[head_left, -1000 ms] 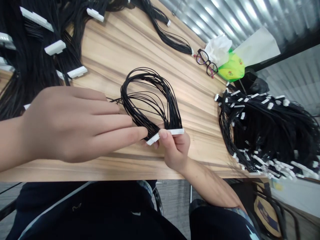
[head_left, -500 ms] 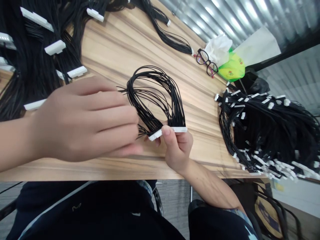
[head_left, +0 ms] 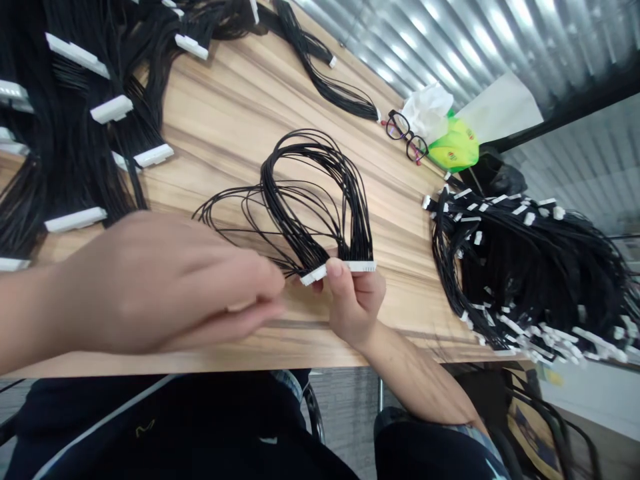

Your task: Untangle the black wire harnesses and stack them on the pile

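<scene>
Wood-grained bench [head_left: 220, 120], seen from your head: its pale planks run obliquely across the view to the front edge, below which lie your dark clothing [head_left: 200, 433] and a strip of grey floor [head_left: 343, 400]. Beyond the far edge, at upper right, stands a corrugated, silvery wall [head_left: 450, 43] with bright reflections.

Around your work: at left, a thick mass of black wire bundles [head_left: 60, 147] with white end connectors, partly behind your left forearm; near the far edge, a slimmer wire bundle [head_left: 330, 90]. Farther right lie dark-framed glasses [head_left: 407, 137], just beside a crumpled white wrapping [head_left: 427, 110] and a green packet [head_left: 455, 150]. A second heap of black wiring [head_left: 525, 267], dotted with white connectors, covers the right end. Your left grip [head_left: 165, 287] covers much of the near left part of the bench; it is blurred, fingers together and bent, their tips near the loose wires, and you cannot tell whether it pinches one.

Wire harness [head_left: 280, 200]: you have it in front of you, above the middle of the bench. Its black wires arch in an upright loop, with thinner strands splaying left in a wider curve. Two stretches of white connector [head_left: 364, 266] meet at a shallow angle behind your thumb [head_left: 340, 275]; your right grip [head_left: 357, 307] pinches them.
</scene>
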